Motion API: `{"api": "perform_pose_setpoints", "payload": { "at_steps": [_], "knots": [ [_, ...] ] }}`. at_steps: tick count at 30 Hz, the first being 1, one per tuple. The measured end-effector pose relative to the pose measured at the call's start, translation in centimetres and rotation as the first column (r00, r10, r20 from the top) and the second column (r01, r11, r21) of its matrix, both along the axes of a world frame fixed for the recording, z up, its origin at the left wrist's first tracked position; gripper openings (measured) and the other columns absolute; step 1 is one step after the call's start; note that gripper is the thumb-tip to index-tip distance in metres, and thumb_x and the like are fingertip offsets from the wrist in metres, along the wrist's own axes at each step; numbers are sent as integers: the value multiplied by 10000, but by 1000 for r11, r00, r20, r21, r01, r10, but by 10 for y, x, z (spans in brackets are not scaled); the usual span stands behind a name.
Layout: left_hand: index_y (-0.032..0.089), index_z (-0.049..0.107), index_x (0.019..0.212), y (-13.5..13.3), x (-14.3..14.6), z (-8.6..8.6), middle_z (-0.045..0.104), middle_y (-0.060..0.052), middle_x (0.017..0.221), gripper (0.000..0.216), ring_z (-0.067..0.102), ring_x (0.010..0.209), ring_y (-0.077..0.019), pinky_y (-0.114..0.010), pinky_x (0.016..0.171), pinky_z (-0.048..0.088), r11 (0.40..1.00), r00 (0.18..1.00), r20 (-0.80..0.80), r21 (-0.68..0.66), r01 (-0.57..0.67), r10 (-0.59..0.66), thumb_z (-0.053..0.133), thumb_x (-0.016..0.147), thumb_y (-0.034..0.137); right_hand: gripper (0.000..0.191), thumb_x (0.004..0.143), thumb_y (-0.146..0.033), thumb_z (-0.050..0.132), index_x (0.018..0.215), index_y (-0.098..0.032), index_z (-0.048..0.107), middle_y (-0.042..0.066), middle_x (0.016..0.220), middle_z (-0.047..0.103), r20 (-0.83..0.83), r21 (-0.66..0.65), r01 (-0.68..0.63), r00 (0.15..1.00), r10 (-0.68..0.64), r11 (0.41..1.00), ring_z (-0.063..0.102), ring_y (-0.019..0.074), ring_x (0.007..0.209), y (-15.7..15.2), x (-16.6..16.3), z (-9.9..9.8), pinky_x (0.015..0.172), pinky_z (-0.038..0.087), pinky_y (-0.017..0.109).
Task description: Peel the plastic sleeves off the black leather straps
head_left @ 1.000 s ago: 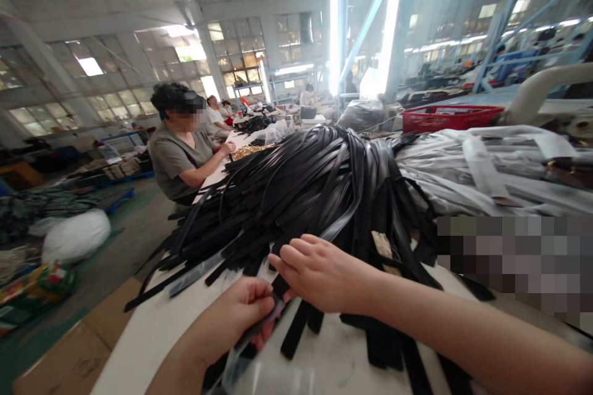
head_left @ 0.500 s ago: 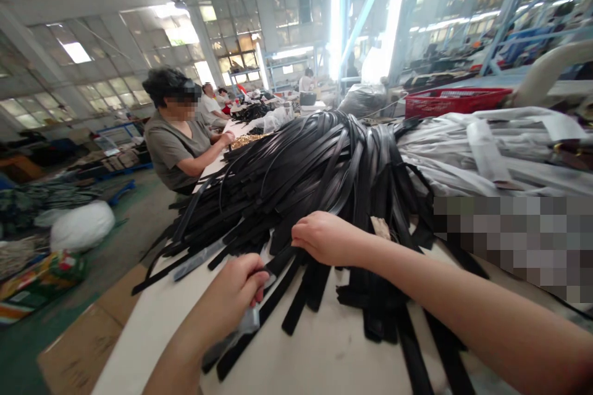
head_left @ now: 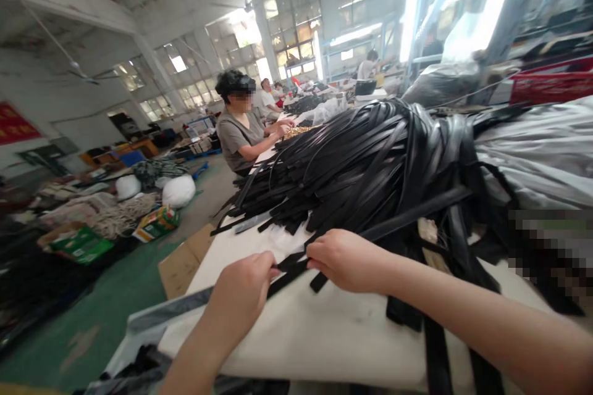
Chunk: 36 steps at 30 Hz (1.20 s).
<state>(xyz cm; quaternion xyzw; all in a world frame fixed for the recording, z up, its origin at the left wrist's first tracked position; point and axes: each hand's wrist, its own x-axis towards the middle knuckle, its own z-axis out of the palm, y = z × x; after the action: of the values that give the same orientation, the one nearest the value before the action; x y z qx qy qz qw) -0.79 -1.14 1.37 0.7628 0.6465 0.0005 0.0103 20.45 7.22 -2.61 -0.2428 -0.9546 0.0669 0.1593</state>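
Observation:
My left hand [head_left: 248, 287] is closed, thumb and fingertips pinching a flat black strap [head_left: 291, 261] over the white tabletop [head_left: 343, 333]. My right hand [head_left: 347, 259] pinches the same strap a short way to the right, its fingers curled and partly hiding the grip. Behind both hands a large heap of black straps [head_left: 352, 160] covers much of the table, with loose ends hanging toward me. Crumpled clear plastic [head_left: 287, 237] lies just beyond my fingers.
A co-worker [head_left: 241, 129] sits along the table's left side near small gold pieces [head_left: 296, 131]. White wrapped bundles [head_left: 546, 148] lie at right, below a red crate [head_left: 551, 83]. A cardboard box [head_left: 185, 265] and a plastic-lined bin [head_left: 139, 345] stand left of the table.
The view has swung left. My hands have come closer together, and the black strap is now stretched between them. The translucent strip beneath my left hand no longer shows there.

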Motion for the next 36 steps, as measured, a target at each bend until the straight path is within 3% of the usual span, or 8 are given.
{"api": "perform_pose_setpoints", "payload": {
  "at_steps": [4,10,14,19,25,32,36],
  "knots": [
    [216,553,823,-14,22,-21,681,-46,795,175,644,781,-222,-288,633,341,997,998,11,-38,63,-63,418,925,172,220,924,-273,488,783,-157,611,44,758,673,-22,-70,-52,999,50,996,615,168,703,-18,-7,-8,600,323,269],
    [202,575,859,-21,-6,-32,705,-64,840,193,663,817,-233,-294,660,386,994,994,-19,0,-105,105,401,939,183,250,922,-268,480,779,-160,654,57,775,696,109,-120,-43,992,57,992,622,165,703,5,12,-3,599,335,253],
    [198,581,858,-15,5,-41,704,-50,818,158,667,793,-222,-283,644,403,1000,1000,14,8,-22,22,441,927,171,253,923,-269,475,783,-160,655,66,777,702,116,-101,-30,992,42,994,628,175,710,2,4,-8,599,336,261],
    [214,586,842,-14,31,-54,703,-13,832,159,667,812,-203,-274,670,438,997,996,41,12,81,-82,460,934,187,217,905,-282,505,789,-167,648,58,801,708,94,-116,-102,989,113,988,640,198,742,-15,-8,-18,600,337,267],
    [180,574,846,-15,9,-57,702,-60,818,148,677,794,-228,-302,679,486,998,1000,6,70,-4,3,457,936,185,248,906,-264,475,736,-167,626,68,722,688,218,-171,5,975,33,985,626,189,647,5,8,-20,536,288,267],
    [184,571,888,-17,39,-63,709,-28,871,120,677,809,-208,-288,677,519,981,984,16,70,178,-180,462,919,146,196,865,-198,456,781,-175,632,71,730,682,144,-263,-95,980,136,960,617,201,661,-11,-2,-31,557,312,278],
    [172,572,866,-21,18,-63,712,-46,842,108,686,788,-224,-304,656,533,987,992,9,97,128,-129,483,924,190,231,891,-239,429,738,-193,597,42,650,644,240,-371,-4,965,101,928,554,157,557,0,9,-26,513,298,259]
  ]
}}
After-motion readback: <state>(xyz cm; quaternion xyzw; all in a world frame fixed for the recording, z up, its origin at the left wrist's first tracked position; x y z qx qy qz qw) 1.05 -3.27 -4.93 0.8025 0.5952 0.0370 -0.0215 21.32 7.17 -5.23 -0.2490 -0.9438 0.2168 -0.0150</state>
